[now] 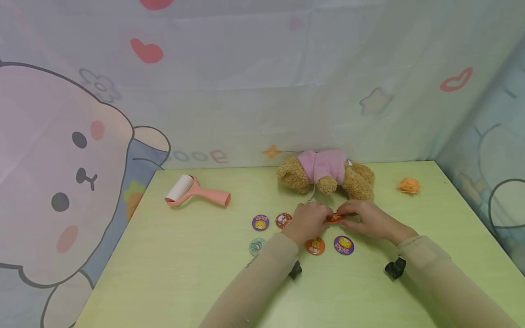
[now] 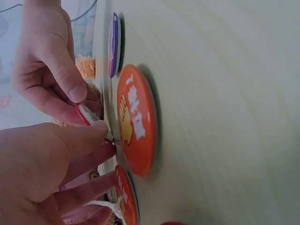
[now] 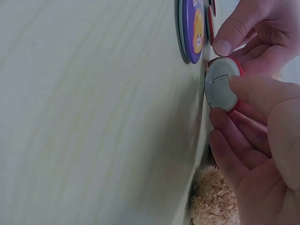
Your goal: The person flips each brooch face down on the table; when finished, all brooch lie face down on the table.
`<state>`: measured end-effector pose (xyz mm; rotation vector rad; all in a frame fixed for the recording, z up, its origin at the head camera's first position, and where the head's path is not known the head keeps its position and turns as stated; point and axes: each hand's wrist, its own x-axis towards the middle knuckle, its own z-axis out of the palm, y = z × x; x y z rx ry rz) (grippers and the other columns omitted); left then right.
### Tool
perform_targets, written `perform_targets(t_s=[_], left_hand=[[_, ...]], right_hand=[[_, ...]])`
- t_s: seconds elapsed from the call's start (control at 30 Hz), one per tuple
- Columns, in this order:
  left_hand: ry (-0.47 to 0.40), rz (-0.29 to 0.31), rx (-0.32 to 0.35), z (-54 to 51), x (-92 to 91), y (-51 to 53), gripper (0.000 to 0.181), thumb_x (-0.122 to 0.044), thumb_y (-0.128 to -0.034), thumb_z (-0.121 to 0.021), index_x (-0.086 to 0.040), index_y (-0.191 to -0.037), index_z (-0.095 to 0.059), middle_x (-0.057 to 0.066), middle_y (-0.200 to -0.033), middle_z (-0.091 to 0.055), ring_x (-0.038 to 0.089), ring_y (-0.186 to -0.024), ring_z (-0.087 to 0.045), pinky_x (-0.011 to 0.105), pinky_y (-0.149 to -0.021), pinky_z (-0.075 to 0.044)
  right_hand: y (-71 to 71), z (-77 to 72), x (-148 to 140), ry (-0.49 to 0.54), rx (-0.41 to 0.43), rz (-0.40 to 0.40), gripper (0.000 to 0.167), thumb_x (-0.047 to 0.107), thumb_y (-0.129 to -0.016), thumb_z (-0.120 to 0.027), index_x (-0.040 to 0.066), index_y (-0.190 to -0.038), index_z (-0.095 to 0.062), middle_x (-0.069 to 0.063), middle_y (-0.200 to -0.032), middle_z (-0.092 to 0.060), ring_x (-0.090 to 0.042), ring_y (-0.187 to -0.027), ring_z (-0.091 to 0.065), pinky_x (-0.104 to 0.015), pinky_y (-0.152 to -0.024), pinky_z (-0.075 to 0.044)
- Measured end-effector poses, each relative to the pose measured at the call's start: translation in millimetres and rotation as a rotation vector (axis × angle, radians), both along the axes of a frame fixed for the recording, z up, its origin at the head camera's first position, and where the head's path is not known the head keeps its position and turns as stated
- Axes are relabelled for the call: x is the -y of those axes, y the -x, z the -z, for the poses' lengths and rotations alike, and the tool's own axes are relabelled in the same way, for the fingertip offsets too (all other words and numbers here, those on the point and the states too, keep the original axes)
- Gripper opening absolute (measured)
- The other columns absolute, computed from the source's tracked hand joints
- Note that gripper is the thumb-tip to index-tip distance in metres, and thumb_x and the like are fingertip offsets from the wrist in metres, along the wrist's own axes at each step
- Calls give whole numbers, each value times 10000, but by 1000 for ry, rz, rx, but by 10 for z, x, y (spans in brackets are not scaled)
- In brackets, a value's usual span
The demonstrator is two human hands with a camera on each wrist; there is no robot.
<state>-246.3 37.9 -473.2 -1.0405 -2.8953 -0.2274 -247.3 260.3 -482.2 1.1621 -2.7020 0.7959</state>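
Pinching 1 red badge (image 1: 335, 217) from both sides – left hand (image 1: 309, 220) and right hand (image 1: 370, 219) each with thumb and fingertips drawn in to about disc thickness. Held tilted between the 2 thumbs; can't tell if touching the table (image 1: 197, 278). Round, red rim, yellow marking on the face; pale grey back with a thin pin, seen from right wrist.

Counted around the grip: just nearer the wearer, 1 orange badge (image 1: 315, 245) and 1 purple badge (image 1: 343, 245). To the left, 1 red-and-white badge (image 1: 284, 221), 1 more purple, 1 green badge (image 1: 256, 246). By the left fingers, 1 more orange, partly hidden – left wrist view. Just beyond, 1 plush bear (image 1: 326, 167), lying down. Well left, 1 roller (image 1: 201, 193). Beyond and right, 1 orange tuft (image 1: 409, 185).
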Motion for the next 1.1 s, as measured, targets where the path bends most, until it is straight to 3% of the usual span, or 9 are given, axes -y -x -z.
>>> perform_targets(t_s=[0.37,0.6,0.8,1.1], left_hand=[[-20,-13,2,-56,15,-13,140,-266,-1030,-695,-264,-1089,-822,-71,-960,-781,135,-878,-721,322,-645,-555],[-81,-15,29,-60,13,11,145,-227,-1037,-679,-240,-1071,-820,-69,-905,-764,126,-816,-701,294,-617,-520],[-120,-11,23,-17,13,42,126,-220,-1041,-673,-228,-1041,-799,-67,-886,-747,132,-818,-698,308,-650,-531],[-155,-14,18,-33,1,22,122,-225,-1051,-659,-191,-1044,-776,-43,-936,-763,160,-856,-720,325,-702,-558]], right_hand=[[14,48,-36,22,-75,29,201,-45,-907,-763,85,-1056,-798,8,-1035,-773,-192,-939,-732,-408,-802,-603],[24,51,-41,64,-52,54,174,-38,-920,-757,76,-1047,-792,-28,-965,-769,-129,-854,-716,-323,-728,-600],[32,40,-42,72,-28,68,185,-40,-941,-730,73,-1076,-787,-15,-975,-767,-127,-865,-717,-319,-738,-608],[40,84,-47,121,-68,65,218,-53,-927,-749,72,-1102,-789,-13,-999,-778,-140,-871,-732,-304,-732,-610]])
